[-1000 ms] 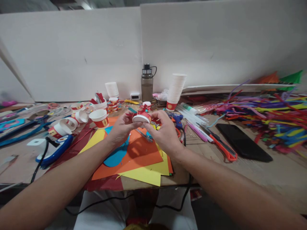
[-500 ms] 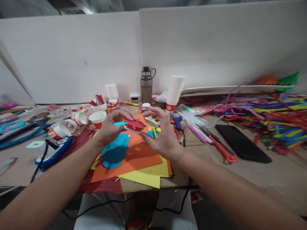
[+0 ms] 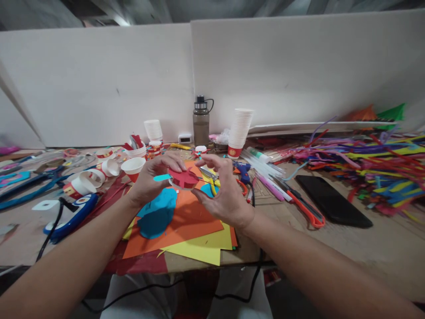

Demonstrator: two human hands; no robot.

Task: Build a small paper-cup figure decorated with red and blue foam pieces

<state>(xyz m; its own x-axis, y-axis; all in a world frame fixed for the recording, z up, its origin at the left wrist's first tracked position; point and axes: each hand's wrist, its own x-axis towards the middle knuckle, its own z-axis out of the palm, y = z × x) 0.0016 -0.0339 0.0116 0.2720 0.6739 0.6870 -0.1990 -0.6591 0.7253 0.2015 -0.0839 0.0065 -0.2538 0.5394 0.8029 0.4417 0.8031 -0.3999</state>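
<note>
My left hand (image 3: 154,179) pinches a red paper cutout (image 3: 183,177) with notched edges, fixed on a short, pale, round piece like a cut-down cup. A teal paper strip (image 3: 162,177) sticks out to its left. Just to the right is my right hand (image 3: 224,188), its thumb and fingers spread apart around bare space; the thumb tip comes close to the cutout's edge, and I cannot tell whether it touches. Beneath both hands lie an orange sheet (image 3: 195,221), a blue paper shape (image 3: 157,215) and a yellow sheet (image 3: 202,253). Yellow-handled scissors (image 3: 212,177) are partly hidden behind my right hand.
A tall cup stack (image 3: 241,133) and a bottle (image 3: 201,124) stand at the back. A blue glue gun (image 3: 243,170), a cutter (image 3: 307,210), a phone (image 3: 332,199) and pipe cleaners (image 3: 375,164) lie right. Cut cups (image 3: 81,185) and a blue-and-white tape dispenser (image 3: 71,217) sit left.
The red cutout has shifted slightly left and tilted so more of its top shows, and more of the teal strip is visible. My right hand stays spread beside it. The view has moved slightly.
</note>
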